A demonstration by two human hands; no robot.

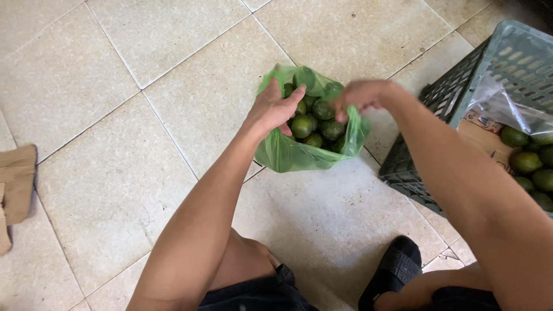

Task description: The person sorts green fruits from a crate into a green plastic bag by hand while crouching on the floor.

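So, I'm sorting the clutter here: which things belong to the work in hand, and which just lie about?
In use:
left hand
right hand
green bag
limes
grey crate

Lying about:
brown cardboard
black slipper

I see a floor of large pale beige square tiles (98,190) with thin grey grout lines, evenly daylit, and a brown cardboard scrap (16,184) lying at its left edge.

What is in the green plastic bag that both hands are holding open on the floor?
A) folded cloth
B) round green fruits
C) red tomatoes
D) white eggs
B: the green bag, held at its rim by the left hand and right hand, is full of round green fruits.
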